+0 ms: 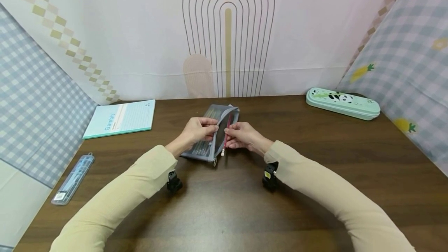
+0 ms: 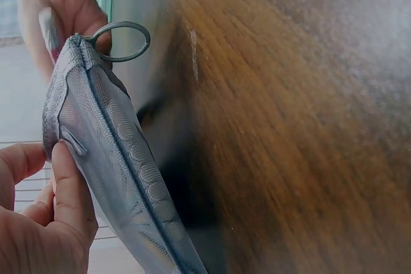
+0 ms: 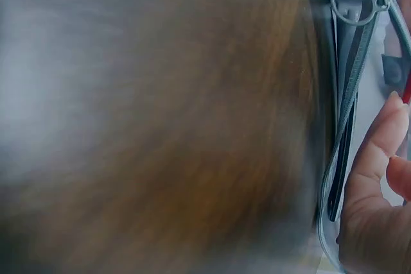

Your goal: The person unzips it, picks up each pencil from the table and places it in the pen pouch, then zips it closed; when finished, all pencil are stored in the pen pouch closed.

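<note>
A grey mesh zip pouch [image 1: 201,149] lies on the table before me, its zipped side parted. My left hand [image 1: 198,130] pinches the edge of that opening between thumb and fingers. A red pencil [image 1: 226,140] with a white eraser end is pinched in my right hand [image 1: 245,136], at the mouth of the pouch. Slim items show faintly through the mesh. In the left wrist view a ring-shaped zipper pull [image 2: 122,42] hangs at the pouch's corner. The right wrist view shows my right thumb beside the red pencil, mostly cut off by the frame edge.
A light blue notebook [image 1: 122,118] lies at the back left. Nearer the left edge is a clear, slim plastic case [image 1: 73,179]. At the back right sits a mint-green panda pencil case [image 1: 343,104]. Patterned cloth hangs behind and at both sides of the brown table [image 1: 224,213].
</note>
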A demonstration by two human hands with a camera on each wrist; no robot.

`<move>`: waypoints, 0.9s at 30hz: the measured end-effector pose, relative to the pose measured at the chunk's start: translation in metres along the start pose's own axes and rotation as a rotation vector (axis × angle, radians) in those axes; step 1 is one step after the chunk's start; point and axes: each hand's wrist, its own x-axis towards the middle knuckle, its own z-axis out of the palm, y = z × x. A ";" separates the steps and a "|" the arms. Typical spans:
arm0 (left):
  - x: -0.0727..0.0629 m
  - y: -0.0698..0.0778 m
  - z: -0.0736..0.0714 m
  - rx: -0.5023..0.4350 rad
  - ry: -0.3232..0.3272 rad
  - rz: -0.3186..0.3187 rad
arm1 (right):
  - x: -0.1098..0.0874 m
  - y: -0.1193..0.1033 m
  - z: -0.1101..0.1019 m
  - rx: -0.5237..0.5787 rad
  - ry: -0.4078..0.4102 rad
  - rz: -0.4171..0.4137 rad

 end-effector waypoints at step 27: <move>-0.002 -0.001 -0.003 0.029 0.025 0.020 | 0.003 -0.005 -0.025 0.009 0.269 -0.140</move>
